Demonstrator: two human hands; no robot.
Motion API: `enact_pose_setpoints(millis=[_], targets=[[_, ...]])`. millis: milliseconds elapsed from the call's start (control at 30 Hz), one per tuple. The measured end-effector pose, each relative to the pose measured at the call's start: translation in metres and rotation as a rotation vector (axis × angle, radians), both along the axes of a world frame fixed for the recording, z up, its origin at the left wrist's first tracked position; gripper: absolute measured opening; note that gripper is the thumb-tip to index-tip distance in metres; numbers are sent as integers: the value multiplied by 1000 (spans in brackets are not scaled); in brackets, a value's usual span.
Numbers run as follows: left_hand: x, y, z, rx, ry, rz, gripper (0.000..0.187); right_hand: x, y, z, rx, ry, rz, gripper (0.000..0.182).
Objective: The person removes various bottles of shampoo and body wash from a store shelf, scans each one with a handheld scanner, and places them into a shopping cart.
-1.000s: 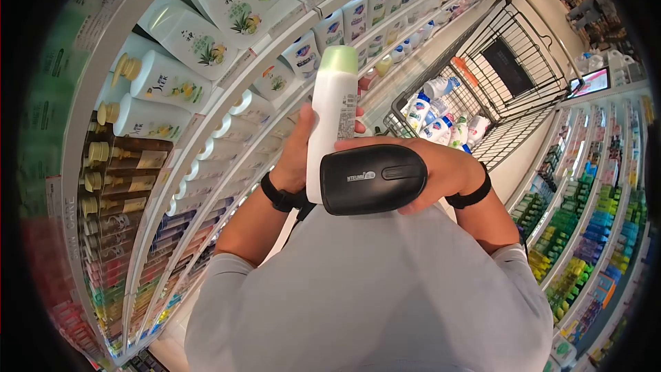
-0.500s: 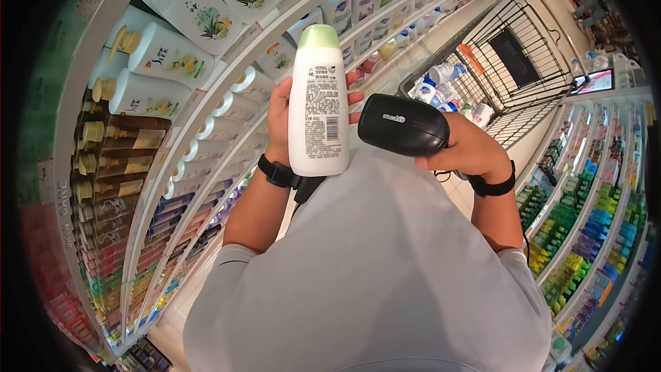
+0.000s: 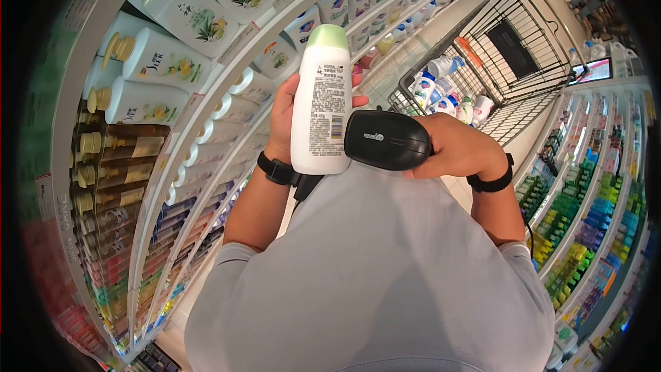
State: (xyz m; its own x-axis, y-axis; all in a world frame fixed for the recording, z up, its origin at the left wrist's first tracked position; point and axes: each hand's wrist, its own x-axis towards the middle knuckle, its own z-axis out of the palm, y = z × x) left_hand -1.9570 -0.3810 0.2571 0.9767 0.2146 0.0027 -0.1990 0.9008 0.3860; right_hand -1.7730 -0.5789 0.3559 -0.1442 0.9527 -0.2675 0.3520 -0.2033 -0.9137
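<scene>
My left hand [image 3: 282,114] is wrapped round a white bottle [image 3: 321,103] with a pale green cap, held upright with its printed back label and barcode towards me. Its fingertips show at the bottle's right side. In my right hand [image 3: 458,148] is a black handheld scanner [image 3: 387,140], its rounded head close to the bottle's lower right side, beside the barcode. Most of the scanner's handle is hidden by my right hand. Both wrists wear black straps.
Shelves of white bottles [image 3: 182,17] and pump bottles [image 3: 148,103] rise at the left. A wire shopping cart [image 3: 544,89] holding several bottles stands ahead at the right. More shelves [image 3: 571,213] with colourful products and a small screen [image 3: 591,71] are at the right.
The scanner in my right hand has moved left, closer to the bottle's barcode. The bottle in my left hand tilts slightly more to the right. The view has shifted a little.
</scene>
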Motion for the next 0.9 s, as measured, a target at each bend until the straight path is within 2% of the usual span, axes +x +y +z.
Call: enact_pose_setpoints(millis=[333,400,467,533,600,667,700,733,800,833,900], targets=[[-1,6,-1,1,-16,-106,78,-10,8,-8,38,-6,-56,47],[0,4,4,45,102,-33,73,-11,4,-9,41,6,-83,47],[3,8,-6,69,150,-47,76,-11,-2,-11,-31,17,-160,47],[3,10,-14,137,159,-168,77,-10,-14,-15,-64,36,-241,46],[10,10,-16,75,221,-221,77,-6,-30,-19,-100,54,-313,45],[17,19,-23,203,300,-419,75,0,-49,-26,-163,129,-441,43],[29,17,-22,141,299,-444,66,5,-60,-38,-74,154,-490,39],[40,19,-27,146,302,-456,66,12,-71,-47,-70,158,-502,39],[64,27,-41,185,467,-479,55,28,-90,-59,-222,278,-674,36],[81,30,-41,283,435,-497,47,33,-97,-59,-187,283,-757,33],[122,21,-37,400,435,-489,46,49,-115,-66,-200,283,-850,32]])
